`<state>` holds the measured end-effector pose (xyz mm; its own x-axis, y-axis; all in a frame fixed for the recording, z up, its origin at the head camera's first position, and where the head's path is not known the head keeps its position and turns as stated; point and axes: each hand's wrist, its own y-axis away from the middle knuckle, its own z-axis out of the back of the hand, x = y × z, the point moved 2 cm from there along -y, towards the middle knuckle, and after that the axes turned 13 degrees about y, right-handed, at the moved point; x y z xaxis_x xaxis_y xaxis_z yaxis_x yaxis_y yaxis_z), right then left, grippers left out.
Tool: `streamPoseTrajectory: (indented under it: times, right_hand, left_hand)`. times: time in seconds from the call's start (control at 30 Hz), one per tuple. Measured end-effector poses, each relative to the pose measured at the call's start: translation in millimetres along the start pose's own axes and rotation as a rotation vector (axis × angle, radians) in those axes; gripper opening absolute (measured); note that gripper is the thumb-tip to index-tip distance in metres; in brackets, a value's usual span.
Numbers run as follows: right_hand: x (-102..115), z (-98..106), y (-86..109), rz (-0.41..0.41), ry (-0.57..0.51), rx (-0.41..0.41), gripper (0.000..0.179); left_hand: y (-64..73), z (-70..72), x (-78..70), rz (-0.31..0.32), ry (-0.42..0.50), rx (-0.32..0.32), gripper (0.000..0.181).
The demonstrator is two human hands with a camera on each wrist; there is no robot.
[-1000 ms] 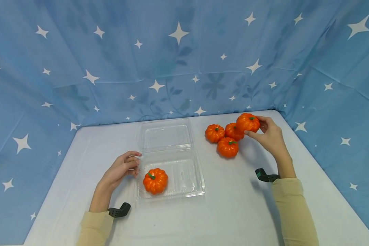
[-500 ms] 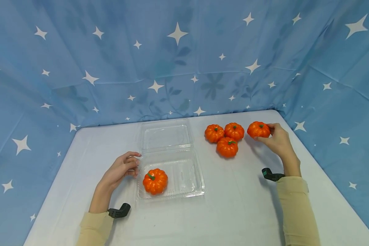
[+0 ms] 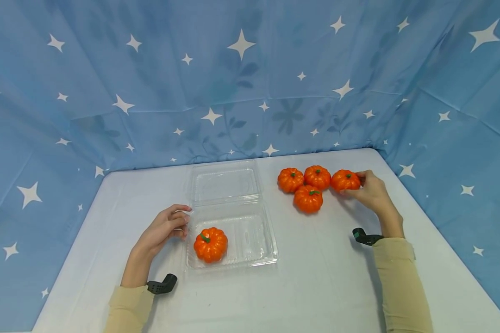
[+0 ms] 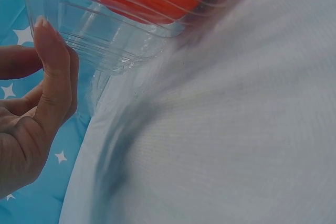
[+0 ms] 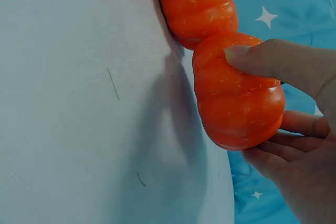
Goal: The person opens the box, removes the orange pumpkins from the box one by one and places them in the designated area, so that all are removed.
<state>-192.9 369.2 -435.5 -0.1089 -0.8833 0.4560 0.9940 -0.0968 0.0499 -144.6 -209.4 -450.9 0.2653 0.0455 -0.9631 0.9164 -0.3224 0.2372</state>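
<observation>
My right hand [image 3: 372,190] grips a small orange pumpkin [image 3: 345,180] with a green stem, thumb on the near side and fingers behind it. In the right wrist view this pumpkin [image 5: 239,98] touches a neighbouring pumpkin [image 5: 199,9]. My left hand [image 3: 163,230] is at the left edge of an open clear plastic clamshell container [image 3: 250,238], its fingers loosely bent. The left wrist view has a fingertip [image 4: 41,23] against the container's wall [image 4: 100,35]. One pumpkin [image 3: 210,245] sits in the left part of the container's base.
Beside the held pumpkin stand three more, a left one [image 3: 290,180], a back one [image 3: 317,177] and a front one [image 3: 308,199]. The container's lid [image 3: 226,182] lies back on the white table [image 3: 312,286]. A blue starred curtain [image 3: 241,92] hangs behind the table.
My right hand has carried its pumpkin right and down, then slightly back left, beside the other three. The left hand and the container have not moved.
</observation>
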Motion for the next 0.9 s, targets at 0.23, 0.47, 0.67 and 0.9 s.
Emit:
streamPoseTrajectory:
  times: [0.23,0.47,0.67,0.9]
  right_hand:
    - [9.9,-9.6,-3.9,0.026,0.007,0.047,0.082]
    - [23.0,-17.8,-7.2,0.045,0.026,0.082,0.083]
    - [30.9,-22.4,-7.5,0.080,0.017,0.073,0.078]
    - [34.9,-28.4,-9.4,0.109,-0.008,0.072,0.075]
  left_hand:
    - [-0.1,-0.5,-0.9,0.010,-0.006,-0.006,0.044]
    - [-0.2,-0.5,-1.0,0.007,-0.012,-0.005,0.044]
    - [-0.8,-0.5,-0.8,0.005,-0.013,-0.005,0.043]
    - [-0.2,-0.6,-1.2,0.008,-0.012,-0.003,0.044]
